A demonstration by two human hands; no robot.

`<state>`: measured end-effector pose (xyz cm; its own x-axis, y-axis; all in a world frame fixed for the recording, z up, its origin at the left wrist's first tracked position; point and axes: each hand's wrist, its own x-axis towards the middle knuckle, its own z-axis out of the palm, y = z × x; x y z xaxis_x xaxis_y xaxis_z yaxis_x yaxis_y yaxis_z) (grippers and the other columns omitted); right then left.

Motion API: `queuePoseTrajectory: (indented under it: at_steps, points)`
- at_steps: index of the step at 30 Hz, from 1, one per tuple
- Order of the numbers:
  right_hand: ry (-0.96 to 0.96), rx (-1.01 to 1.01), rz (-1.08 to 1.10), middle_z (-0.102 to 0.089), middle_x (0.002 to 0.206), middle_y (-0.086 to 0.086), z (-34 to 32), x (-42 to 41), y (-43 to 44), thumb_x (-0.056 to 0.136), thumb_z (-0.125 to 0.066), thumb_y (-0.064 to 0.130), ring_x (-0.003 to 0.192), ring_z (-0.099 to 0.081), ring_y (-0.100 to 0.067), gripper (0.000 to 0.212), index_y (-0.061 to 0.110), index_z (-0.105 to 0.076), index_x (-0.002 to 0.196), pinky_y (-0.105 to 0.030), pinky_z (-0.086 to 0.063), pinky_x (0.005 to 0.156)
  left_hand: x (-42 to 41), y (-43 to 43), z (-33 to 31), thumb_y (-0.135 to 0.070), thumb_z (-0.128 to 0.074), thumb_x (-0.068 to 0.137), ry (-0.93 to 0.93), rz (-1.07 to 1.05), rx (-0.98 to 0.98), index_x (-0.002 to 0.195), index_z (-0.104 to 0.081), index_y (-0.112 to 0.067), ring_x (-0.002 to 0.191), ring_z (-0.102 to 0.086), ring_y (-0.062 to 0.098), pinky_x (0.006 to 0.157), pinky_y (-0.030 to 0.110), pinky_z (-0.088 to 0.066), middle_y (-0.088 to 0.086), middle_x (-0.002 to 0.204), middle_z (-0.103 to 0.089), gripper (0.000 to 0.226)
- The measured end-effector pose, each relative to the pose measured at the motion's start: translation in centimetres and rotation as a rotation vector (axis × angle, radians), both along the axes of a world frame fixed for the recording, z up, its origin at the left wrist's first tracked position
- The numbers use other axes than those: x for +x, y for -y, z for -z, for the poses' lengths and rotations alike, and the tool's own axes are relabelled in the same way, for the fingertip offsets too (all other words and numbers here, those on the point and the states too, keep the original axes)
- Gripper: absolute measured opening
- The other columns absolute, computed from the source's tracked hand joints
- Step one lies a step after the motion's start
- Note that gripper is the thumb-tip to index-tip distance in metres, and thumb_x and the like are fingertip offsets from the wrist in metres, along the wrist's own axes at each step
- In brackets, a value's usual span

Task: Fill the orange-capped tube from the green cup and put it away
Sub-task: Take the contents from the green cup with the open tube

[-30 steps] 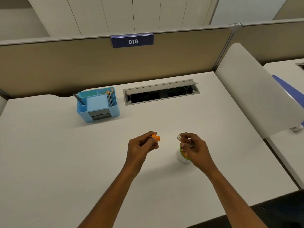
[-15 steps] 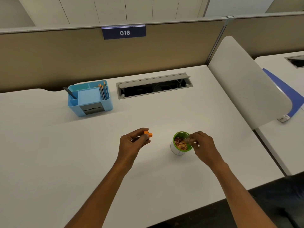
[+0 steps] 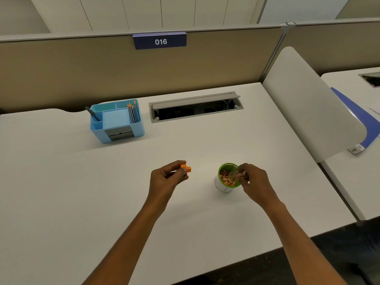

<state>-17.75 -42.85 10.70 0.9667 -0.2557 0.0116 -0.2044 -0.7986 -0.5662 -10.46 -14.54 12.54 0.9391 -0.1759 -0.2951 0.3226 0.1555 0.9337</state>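
Observation:
The green-rimmed cup (image 3: 221,185) stands on the white desk (image 3: 82,192), holding small orange-brown pieces. My right hand (image 3: 255,183) pinches the clear tube (image 3: 236,174), which lies tilted with its open end inside the cup's mouth. My left hand (image 3: 167,178), a hand's width left of the cup, grips the orange cap (image 3: 186,168) between thumb and fingers, off the tube.
A blue desk organizer (image 3: 117,121) with pencils sits at the back left. An open cable tray (image 3: 195,106) lies behind the cup. A white divider panel (image 3: 308,103) rises on the right, and the desk's front edge runs close below my forearms.
My right hand brought the tube down from above the cup and tipped its open end into the cup. My left hand kept the cap and stayed to the left.

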Motion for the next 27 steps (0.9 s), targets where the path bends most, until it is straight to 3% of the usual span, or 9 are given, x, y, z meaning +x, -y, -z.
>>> queuePoseTrajectory:
  at_steps: [2,6,9,12,14,18,22,25,27]
  points:
    - [-0.017,0.048,0.015,-0.071,0.094,0.0,0.1,-0.1,0.0,0.088,-0.074,0.0,0.08,-0.067,-0.017,0.042,0.011,-0.059,0.125,-0.032,-0.056,0.073,-0.2,0.0,0.0,-0.003,-0.075,0.091,0.0,-0.003,0.003,0.101,-0.083,-0.018,0.094,-0.08,0.02,0.085,0.033,-0.065,-0.002,0.093,-0.085,0.019]
    - [0.043,0.006,0.03,-0.07,0.099,-0.01,0.5,-0.1,-0.2,0.084,-0.078,-0.001,0.079,-0.068,-0.026,0.015,0.006,-0.074,0.098,-0.043,-0.062,0.072,-0.6,-0.3,0.1,-0.003,-0.074,0.091,0.005,-0.007,0.004,0.102,-0.083,-0.017,0.093,-0.08,0.019,0.085,0.033,-0.065,-0.002,0.091,-0.085,0.019]
    - [0.101,0.045,0.054,-0.07,0.107,-0.013,0.8,-0.2,-0.4,0.085,-0.073,-0.007,0.082,-0.066,-0.023,0.025,0.006,-0.077,0.106,-0.041,-0.064,0.077,-0.8,-0.6,0.1,-0.003,-0.075,0.091,0.002,-0.018,0.005,0.102,-0.082,-0.016,0.093,-0.08,0.018,0.085,0.033,-0.066,-0.002,0.091,-0.085,0.018]
    - [0.073,0.118,0.08,-0.072,0.099,-0.007,0.8,-0.2,-0.6,0.087,-0.073,-0.004,0.08,-0.069,-0.02,0.047,0.012,-0.058,0.128,-0.037,-0.062,0.079,-1.0,-0.7,0.1,-0.003,-0.075,0.091,0.0,-0.027,0.014,0.102,-0.082,-0.016,0.092,-0.081,0.019,0.085,0.034,-0.066,-0.002,0.091,-0.085,0.018]
    - [0.065,0.166,0.109,-0.071,0.094,-0.002,0.8,-0.3,-0.7,0.086,-0.078,0.002,0.076,-0.07,-0.013,0.054,0.014,-0.046,0.128,-0.031,-0.06,0.075,-1.1,-0.8,0.0,-0.003,-0.075,0.091,-0.002,-0.031,0.021,0.101,-0.083,-0.017,0.092,-0.081,0.019,0.085,0.034,-0.065,-0.002,0.091,-0.085,0.019]
    - [0.098,0.193,0.13,-0.071,0.095,0.001,0.7,-0.2,-0.8,0.085,-0.08,0.006,0.076,-0.069,-0.002,0.056,0.018,-0.045,0.127,-0.024,-0.058,0.073,-1.2,-0.8,-0.1,-0.004,-0.075,0.091,0.007,-0.032,0.021,0.098,-0.083,-0.021,0.092,-0.081,0.019,0.083,0.031,-0.066,-0.003,0.091,-0.085,0.02]
    - [0.145,0.141,0.095,-0.071,0.091,0.004,1.1,-0.1,-0.9,0.088,-0.075,0.001,0.083,-0.074,-0.019,0.032,0.016,-0.063,0.114,-0.027,-0.062,0.074,-1.1,-0.8,-0.2,-0.005,-0.075,0.092,0.007,-0.032,0.026,0.1,-0.082,-0.021,0.092,-0.08,0.019,0.084,0.031,-0.065,-0.004,0.092,-0.085,0.02]
    - [0.139,0.136,0.088,-0.073,0.093,0.003,1.4,-0.1,-0.7,0.088,-0.075,0.001,0.085,-0.073,-0.018,0.037,0.017,-0.062,0.119,-0.024,-0.06,0.077,-1.0,-0.8,-0.2,-0.005,-0.075,0.092,0.0,-0.034,0.026,0.101,-0.082,-0.019,0.092,-0.08,0.019,0.085,0.032,-0.065,-0.003,0.092,-0.085,0.018]
    - [0.148,0.126,0.081,-0.075,0.095,-0.002,1.7,-0.1,-0.5,0.088,-0.074,-0.001,0.086,-0.073,-0.022,0.031,0.015,-0.066,0.113,-0.03,-0.063,0.076,-0.9,-0.7,-0.2,-0.005,-0.075,0.092,0.0,-0.035,0.027,0.103,-0.082,-0.016,0.092,-0.08,0.019,0.085,0.032,-0.065,-0.003,0.092,-0.085,0.018]
